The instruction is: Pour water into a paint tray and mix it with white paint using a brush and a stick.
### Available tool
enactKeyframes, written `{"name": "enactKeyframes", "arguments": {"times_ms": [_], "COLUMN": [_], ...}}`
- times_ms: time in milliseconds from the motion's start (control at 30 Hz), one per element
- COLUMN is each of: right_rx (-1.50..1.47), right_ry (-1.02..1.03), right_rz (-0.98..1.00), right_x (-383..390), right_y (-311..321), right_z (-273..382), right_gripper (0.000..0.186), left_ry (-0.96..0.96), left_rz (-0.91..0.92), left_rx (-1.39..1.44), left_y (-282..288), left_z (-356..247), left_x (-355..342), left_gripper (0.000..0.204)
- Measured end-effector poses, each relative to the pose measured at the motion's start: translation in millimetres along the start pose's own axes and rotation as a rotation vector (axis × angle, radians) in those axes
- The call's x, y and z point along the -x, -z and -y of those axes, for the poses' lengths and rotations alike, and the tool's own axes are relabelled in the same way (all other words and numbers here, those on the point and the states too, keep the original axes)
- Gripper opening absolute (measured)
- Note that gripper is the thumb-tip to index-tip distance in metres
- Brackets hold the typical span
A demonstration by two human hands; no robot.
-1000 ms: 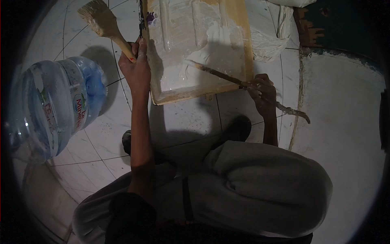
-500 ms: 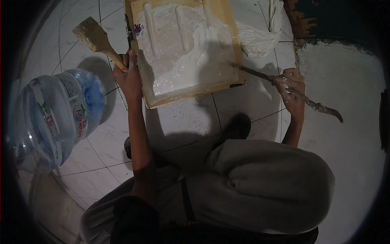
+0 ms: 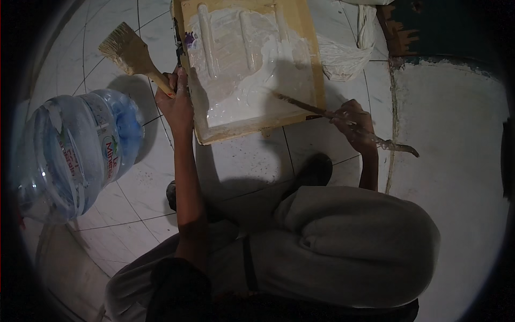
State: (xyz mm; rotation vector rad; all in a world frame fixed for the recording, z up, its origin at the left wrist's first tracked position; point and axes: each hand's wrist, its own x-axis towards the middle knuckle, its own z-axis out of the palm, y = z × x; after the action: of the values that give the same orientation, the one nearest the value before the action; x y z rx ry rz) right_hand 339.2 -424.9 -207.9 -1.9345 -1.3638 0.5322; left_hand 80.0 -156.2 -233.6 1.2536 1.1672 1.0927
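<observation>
holding a brush (image 3: 130, 56) and a stick (image 3: 343, 121) over the board (image 3: 311, 59)
my left hand (image 3: 174, 104) grips the brush handle, my right hand (image 3: 357, 126) clenches the stick, its tip on the white paste (image 3: 252, 86).

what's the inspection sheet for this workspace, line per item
surface: white tiled floor with dark grout lines; the person crouches on it.
job's things: tan board lying flat, spread with wet white paste; thin stick with its tip in the paste; flat wide brush raised beside the board's left edge.
clutter: large clear water jug on its side at left; white crumpled bag to the right of the board.
grippers: left hand grips the brush handle against the board's left edge; right hand closed on the stick.
cables: nothing seen.
surroundings: rough white wall at right, with a patch of peeling dark paint above it; dim light.
</observation>
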Motion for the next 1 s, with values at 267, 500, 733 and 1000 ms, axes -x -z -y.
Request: {"name": "enactKeyframes", "arguments": {"times_ms": [267, 500, 733, 1000], "right_rx": [-0.153, -0.382, -0.422, -0.108], "right_ry": [-0.13, -0.092, -0.126, 0.049], "right_rz": [0.039, 0.025, 0.105, 0.134], "right_x": [-12, -7, -16, -27], "right_y": [5, -5, -11, 44], "right_z": [3, -12, -1, 12], "right_gripper": [0.016, 0.007, 0.004, 0.014], "left_ry": [-0.054, -0.098, -0.08, -0.072], "left_rz": [-0.006, 0.001, 0.007, -0.014], "left_rx": [-0.055, -0.17, -0.128, -0.169], "left_y": [-4, -7, -4, 0], "left_z": [-8, -8, -7, 20], "left_x": [3, -3, 1, 0], "left_gripper": [0.038, 0.039, 0.037, 0.035]}}
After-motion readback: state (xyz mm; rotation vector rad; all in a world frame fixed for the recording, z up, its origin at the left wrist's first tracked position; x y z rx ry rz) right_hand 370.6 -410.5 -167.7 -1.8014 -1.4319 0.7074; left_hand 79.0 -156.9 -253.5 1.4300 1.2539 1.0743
